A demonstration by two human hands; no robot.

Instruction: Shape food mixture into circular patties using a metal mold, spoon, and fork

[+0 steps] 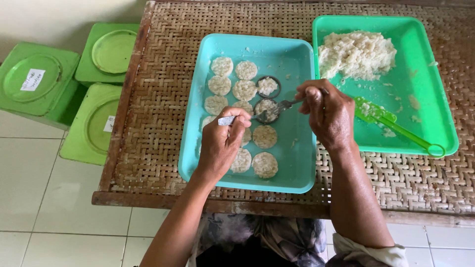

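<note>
Head view showed us about ten pressed rice discs point(265, 136) done in our turquoise tray point(297, 168). Our left hand point(222, 141) gripped a spoon point(227, 120), our right hand point(326, 114) a fork point(283, 105), over a ring mould point(266, 110). At two o'clock, plenty of rice point(356, 54) remained.

Table point(158, 99): bears two trays side by side; left tray point(297, 168) just beside right tray point(440, 118)
Left tray: holds cakes point(265, 164) in rows; two rings point(268, 86) right of the far rows
Right tray: rice heap point(356, 54) at far left; scoop point(396, 126) near the front
Hands: left hand point(222, 143) and right hand point(329, 113) over the left tray; fork point(277, 110) between them, on the nearer ring
Tins point(94, 74): on the floor, left of the table
</note>
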